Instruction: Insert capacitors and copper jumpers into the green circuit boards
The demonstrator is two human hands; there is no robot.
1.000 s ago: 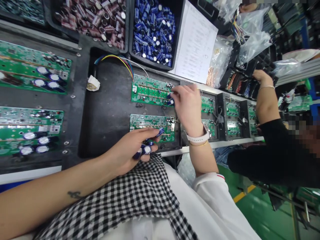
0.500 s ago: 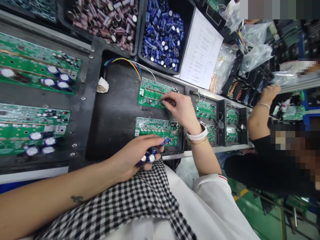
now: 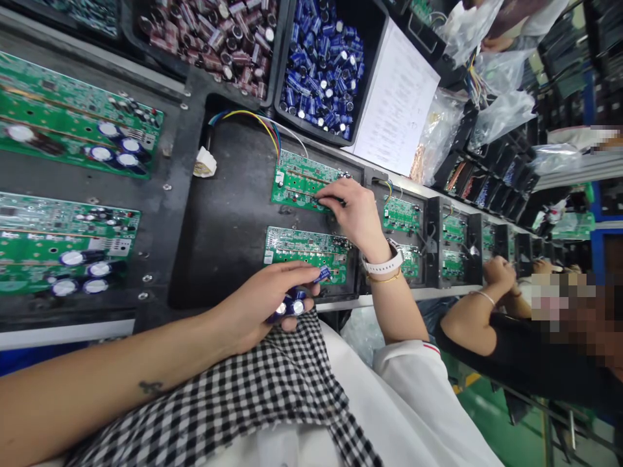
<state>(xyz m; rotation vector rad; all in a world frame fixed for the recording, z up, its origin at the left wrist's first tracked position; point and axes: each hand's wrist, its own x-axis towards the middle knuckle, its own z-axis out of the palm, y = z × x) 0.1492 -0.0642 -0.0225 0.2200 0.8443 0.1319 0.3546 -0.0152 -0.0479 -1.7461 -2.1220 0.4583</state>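
Observation:
My left hand (image 3: 257,295) is closed around several blue capacitors (image 3: 293,306) with silvery ends, held just in front of the lower circuit board (image 3: 302,244). One more blue capacitor (image 3: 322,274) is pinched between its thumb and forefinger. Over the right part of the upper circuit board (image 3: 292,178), my right hand (image 3: 355,211) has thumb and forefinger pinched together at the board's surface. Whatever is between those fingertips is hidden or too small to name. Both green boards lie in a black tray (image 3: 219,227).
Behind the tray stand a bin of blue capacitors (image 3: 318,71) and a bin of brown capacitors (image 3: 228,39). Printed sheets (image 3: 396,97) lie beside them. Larger populated boards (image 3: 73,117) are at left. A co-worker's arm (image 3: 479,318) is at the right, along more trays.
My right fingertips have drawn closer together at the upper board, while my left hand stays put. The co-worker's hand has come down from the parts bins to the row of trays.

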